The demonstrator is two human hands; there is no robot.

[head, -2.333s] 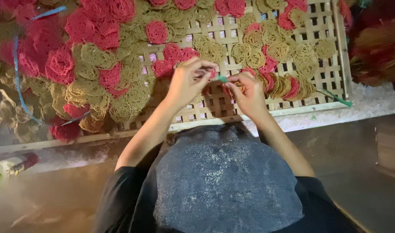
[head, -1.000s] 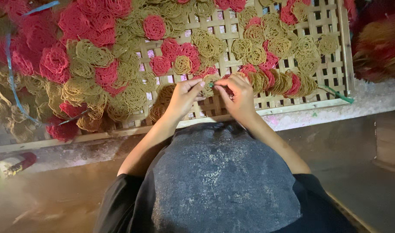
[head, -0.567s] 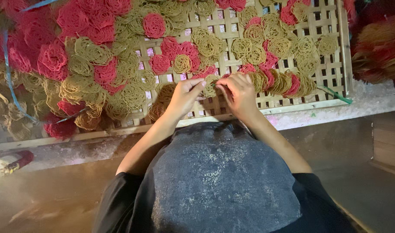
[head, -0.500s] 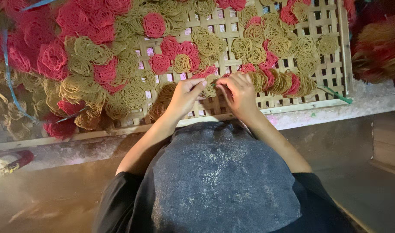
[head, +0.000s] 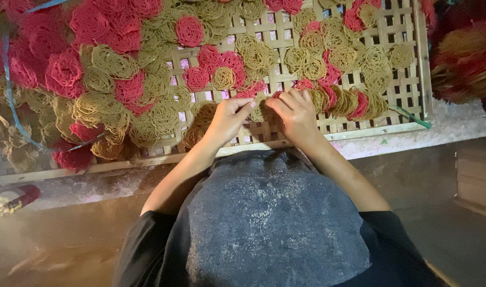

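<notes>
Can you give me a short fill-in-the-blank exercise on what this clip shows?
1. Both hands, the left hand and the right hand, meet over a small tan ____ of noodles.
2. The coils lie on a woven bamboo ____.
3. The coils come in two colours, tan and ____.
4. A green ____ lies at the tray's lower right corner.

Missing words: coil; tray; red; stick

Both hands meet, fingers pinched together

The left hand (head: 228, 119) and right hand (head: 294, 113) reach forward from bare forearms, fingertips curled inward and nearly touching each other, knuckles up.
</notes>
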